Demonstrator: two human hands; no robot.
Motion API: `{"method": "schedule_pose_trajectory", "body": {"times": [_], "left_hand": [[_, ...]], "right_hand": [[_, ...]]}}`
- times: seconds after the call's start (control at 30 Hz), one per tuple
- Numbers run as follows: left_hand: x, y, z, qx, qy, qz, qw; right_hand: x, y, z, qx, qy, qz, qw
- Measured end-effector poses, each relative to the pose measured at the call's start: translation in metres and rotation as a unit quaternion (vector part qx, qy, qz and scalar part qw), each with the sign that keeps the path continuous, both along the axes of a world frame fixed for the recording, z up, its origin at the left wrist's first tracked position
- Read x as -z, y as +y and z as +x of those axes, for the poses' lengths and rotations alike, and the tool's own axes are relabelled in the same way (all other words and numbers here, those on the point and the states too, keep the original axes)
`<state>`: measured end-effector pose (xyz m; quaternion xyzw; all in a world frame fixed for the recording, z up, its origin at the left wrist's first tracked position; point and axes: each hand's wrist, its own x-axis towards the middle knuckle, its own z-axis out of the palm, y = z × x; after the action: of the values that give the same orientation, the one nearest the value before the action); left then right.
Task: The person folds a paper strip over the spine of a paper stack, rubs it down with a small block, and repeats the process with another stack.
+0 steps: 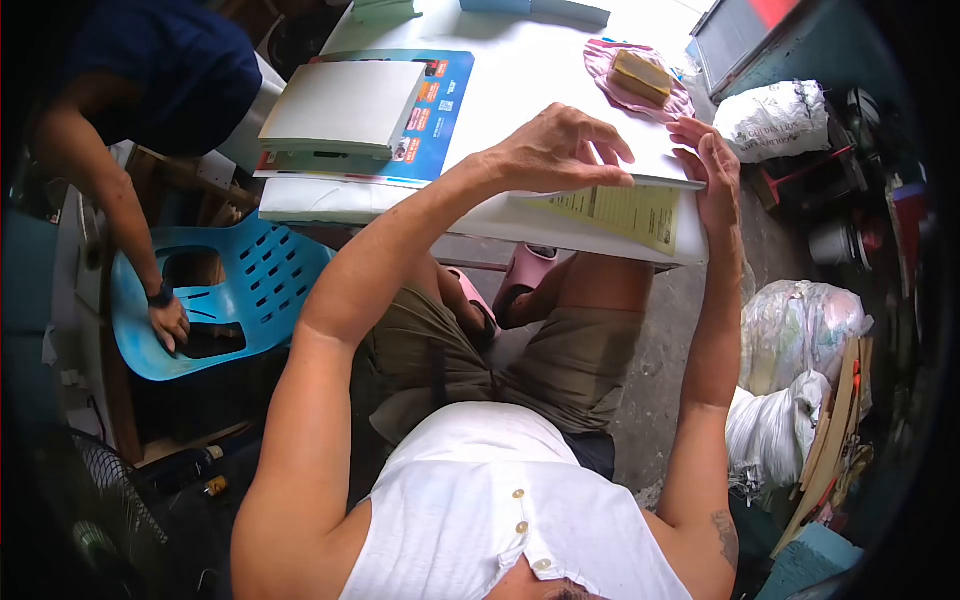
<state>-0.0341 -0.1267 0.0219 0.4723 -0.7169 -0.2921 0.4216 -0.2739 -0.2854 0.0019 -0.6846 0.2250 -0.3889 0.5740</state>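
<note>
A thin stack of white paper lies on the white table in front of me, its near edge over a yellow printed form. My right hand grips the right corner of the white paper, fingers reaching over its top. Above the left part of the same paper arches my left hand, open, with bent fingers spread and the thumb right at the near edge. Beyond my right hand, a tan block rests on a pink cloth.
To the left, a thick pad of pale sheets sits on a blue printed poster. A person in dark clothing bends there, one hand on a blue plastic chair. White sacks and filled plastic bags stand at the right.
</note>
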Motion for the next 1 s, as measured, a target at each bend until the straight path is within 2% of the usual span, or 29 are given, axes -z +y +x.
{"method": "schedule_pose_trajectory", "body": {"times": [0.1, 0.23, 0.37, 0.47, 0.63, 0.73, 0.87, 0.97, 1.0], "left_hand": [[0.002, 0.0, -0.001, -0.053, -0.017, -0.08, 0.995], [0.002, 0.0, 0.002, -0.051, 0.069, -0.093, 0.992], [0.006, -0.002, 0.007, -0.039, 0.102, -0.006, 0.994], [0.007, -0.003, 0.008, -0.021, 0.117, 0.018, 0.993], [0.008, -0.008, 0.007, -0.008, 0.083, -0.01, 0.996], [0.004, -0.005, 0.005, -0.015, 0.074, 0.008, 0.997], [0.01, -0.008, 0.006, -0.011, 0.094, -0.009, 0.996], [0.005, -0.003, 0.007, -0.01, 0.083, 0.02, 0.996], [0.005, -0.003, 0.007, -0.018, 0.079, 0.019, 0.997]], "right_hand": [[0.013, -0.014, -0.002, 0.057, -0.015, -0.015, 0.998], [0.018, -0.019, -0.008, 0.092, -0.038, 0.016, 0.995], [0.017, -0.02, -0.009, 0.091, -0.033, 0.034, 0.995], [0.015, -0.016, -0.006, 0.091, -0.035, 0.023, 0.995], [0.012, -0.015, -0.006, 0.098, -0.025, 0.022, 0.995], [0.012, -0.01, -0.006, 0.158, -0.04, 0.006, 0.987], [0.006, 0.014, -0.006, 0.27, -0.035, -0.069, 0.96], [-0.01, 0.061, 0.006, 0.266, -0.081, -0.164, 0.947], [-0.011, 0.069, 0.006, 0.268, -0.057, -0.183, 0.944]]}}
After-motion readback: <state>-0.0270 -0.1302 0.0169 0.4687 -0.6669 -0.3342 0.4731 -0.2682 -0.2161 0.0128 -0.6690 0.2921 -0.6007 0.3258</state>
